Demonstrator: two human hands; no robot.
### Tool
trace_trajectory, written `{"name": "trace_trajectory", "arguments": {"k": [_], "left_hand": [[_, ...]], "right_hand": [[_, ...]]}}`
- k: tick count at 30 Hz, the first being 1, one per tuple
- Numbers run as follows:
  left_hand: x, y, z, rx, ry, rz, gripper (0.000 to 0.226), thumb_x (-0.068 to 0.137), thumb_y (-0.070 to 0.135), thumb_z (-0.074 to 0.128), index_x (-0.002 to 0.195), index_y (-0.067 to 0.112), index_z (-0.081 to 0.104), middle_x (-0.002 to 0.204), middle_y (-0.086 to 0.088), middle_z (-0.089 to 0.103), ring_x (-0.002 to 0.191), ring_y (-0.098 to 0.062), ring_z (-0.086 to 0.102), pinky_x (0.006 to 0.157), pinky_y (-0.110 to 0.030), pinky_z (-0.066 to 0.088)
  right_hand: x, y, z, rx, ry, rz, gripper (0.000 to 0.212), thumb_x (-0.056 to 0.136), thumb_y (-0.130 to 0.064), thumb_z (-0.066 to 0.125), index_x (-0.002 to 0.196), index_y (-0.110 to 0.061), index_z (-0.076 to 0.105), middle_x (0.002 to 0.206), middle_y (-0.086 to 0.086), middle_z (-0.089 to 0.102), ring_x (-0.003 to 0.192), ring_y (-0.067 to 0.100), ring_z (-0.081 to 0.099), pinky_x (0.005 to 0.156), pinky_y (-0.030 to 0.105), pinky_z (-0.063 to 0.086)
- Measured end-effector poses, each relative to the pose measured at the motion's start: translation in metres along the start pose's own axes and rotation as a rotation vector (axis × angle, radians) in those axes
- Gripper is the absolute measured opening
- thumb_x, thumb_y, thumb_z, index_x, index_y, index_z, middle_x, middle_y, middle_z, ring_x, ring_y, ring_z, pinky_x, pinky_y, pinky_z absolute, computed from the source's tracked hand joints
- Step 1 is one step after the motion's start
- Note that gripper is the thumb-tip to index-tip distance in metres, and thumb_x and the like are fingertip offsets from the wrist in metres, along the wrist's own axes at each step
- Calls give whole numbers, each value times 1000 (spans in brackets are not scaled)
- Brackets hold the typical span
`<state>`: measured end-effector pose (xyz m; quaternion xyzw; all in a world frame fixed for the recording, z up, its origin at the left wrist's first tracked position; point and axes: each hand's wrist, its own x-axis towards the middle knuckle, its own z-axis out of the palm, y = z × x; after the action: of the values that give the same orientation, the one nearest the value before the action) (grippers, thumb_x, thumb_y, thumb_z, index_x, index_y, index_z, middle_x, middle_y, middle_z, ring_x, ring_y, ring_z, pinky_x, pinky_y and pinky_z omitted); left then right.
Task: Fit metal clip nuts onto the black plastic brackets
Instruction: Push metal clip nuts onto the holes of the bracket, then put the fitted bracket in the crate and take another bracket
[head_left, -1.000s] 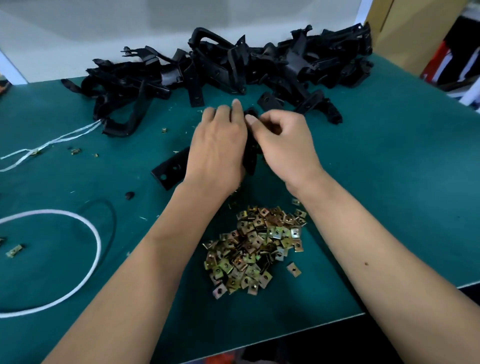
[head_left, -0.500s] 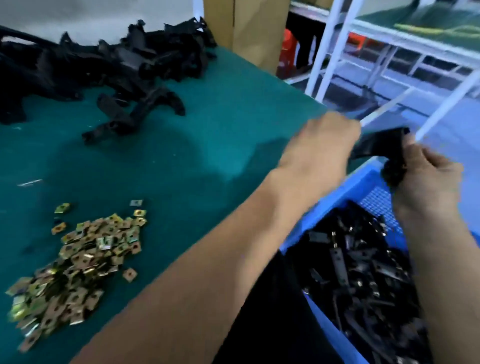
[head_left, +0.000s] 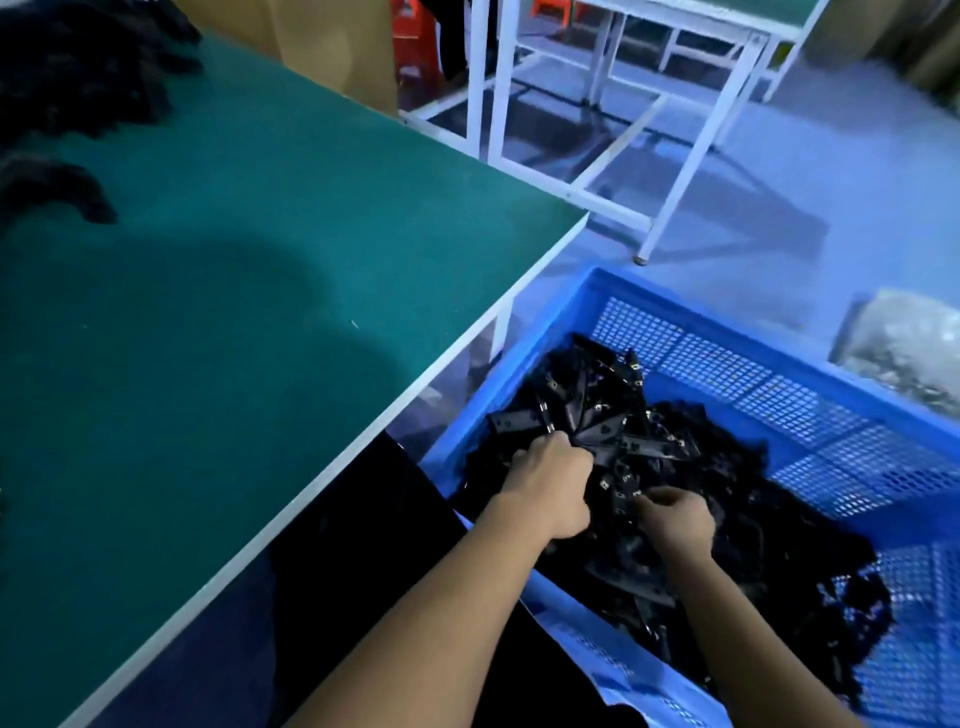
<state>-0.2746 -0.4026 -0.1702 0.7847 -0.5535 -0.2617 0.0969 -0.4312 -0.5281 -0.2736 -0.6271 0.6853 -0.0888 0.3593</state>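
Nearby, green table (head_left: 218, 270), blue floor (head_left: 810, 171)

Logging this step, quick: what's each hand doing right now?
Left hand: fingers curled into the brackets in the blue crate; grip unclear.
Right hand: same, cannot tell.

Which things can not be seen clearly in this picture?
- Head view: fingertips of the left hand and right hand, buried among brackets in the blue crate; their grip is unclear.
- Bracket pile on the green table: cut off by the left edge, blurred.
- Clip nuts pile: outside the frame.
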Motion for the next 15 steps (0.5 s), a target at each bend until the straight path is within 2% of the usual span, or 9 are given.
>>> {"name": "trace_trajectory", "arguments": {"k": [3,4,6,8,11,15], "left_hand": [[7,7,-32,-128,205,86,24,92,13,69,116,13,70,122,-8,55,108,-30,60,96,-44,52],[9,12,-47,-167,297,114,22,91,12,68,113,14,72,120,-6,58,107,-28,61,96,-42,52],[8,21,-81,-248,496,156,20,89,8,66,106,16,73,116,-2,63,104,-24,62,94,-39,51],[2,23,-116,-333,696,186,21,84,3,63,97,15,74,108,-1,66,98,-22,64,89,-39,52],[-21,5,-167,-432,945,191,21,79,-1,62,90,12,73,97,-1,67,89,-21,65,78,-39,56],[-77,-52,-213,-431,1194,29,22,76,1,59,85,16,73,93,4,67,90,-15,64,78,-36,56]], "right_hand": [[-4,-28,-10,55,164,-43,19,90,-17,67,103,-13,80,93,13,77,90,34,71,84,43,60],[-7,-46,-15,78,213,-118,17,89,-14,66,100,-12,79,94,14,77,93,35,72,88,41,58],[-19,-89,-27,126,311,-305,16,89,-11,65,97,-11,79,93,13,77,92,32,71,85,31,51],[-38,-141,-34,206,366,-501,14,90,-12,64,95,-12,77,90,8,77,85,25,69,75,23,41],[-81,-218,-34,360,352,-776,13,88,-12,62,94,-14,73,84,-3,73,72,10,61,68,11,38],[-162,-301,-5,457,157,-1032,12,91,-16,62,96,-15,73,85,-7,73,72,7,62,72,22,49]]}}
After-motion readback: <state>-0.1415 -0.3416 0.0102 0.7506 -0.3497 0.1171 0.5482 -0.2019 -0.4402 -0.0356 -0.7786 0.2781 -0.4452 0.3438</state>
